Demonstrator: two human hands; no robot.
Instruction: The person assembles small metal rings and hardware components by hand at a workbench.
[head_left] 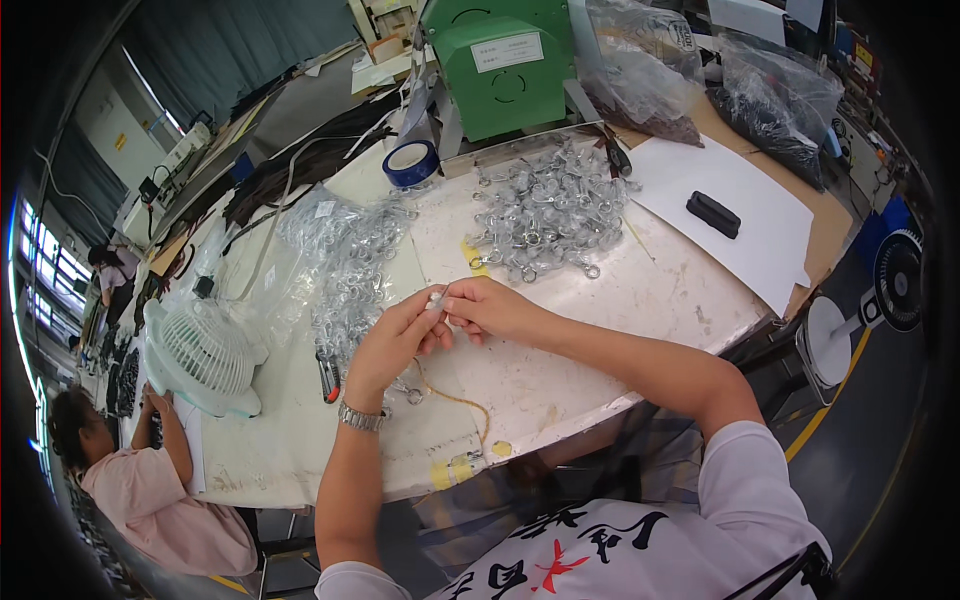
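Observation:
Over the white tabletop, my left hand (400, 328) and my right hand (487, 308) meet with fingertips pinched together. Between them is a small whitish piece (435, 301), mostly covered by the fingers; it resembles the wrapped pieces nearby, but I cannot make out its kind. Just beyond my hands lies a heap of metal hardware pieces with rings (550, 210), wrapped in clear film. A second heap of similar metal pieces (350, 290) spills from a clear plastic bag (318, 225) left of my hands. A red-and-black handled tool (328, 378) rests beside my left wrist.
A green machine (505, 75) stands at the far side, with a blue tape roll (410, 163) beside it. White paper (715, 215) bearing a black object (713, 214) lies right. A pale green fan (205, 355) stands left, near a seated person (160, 490). Yellow cord (465, 402) hugs the near side.

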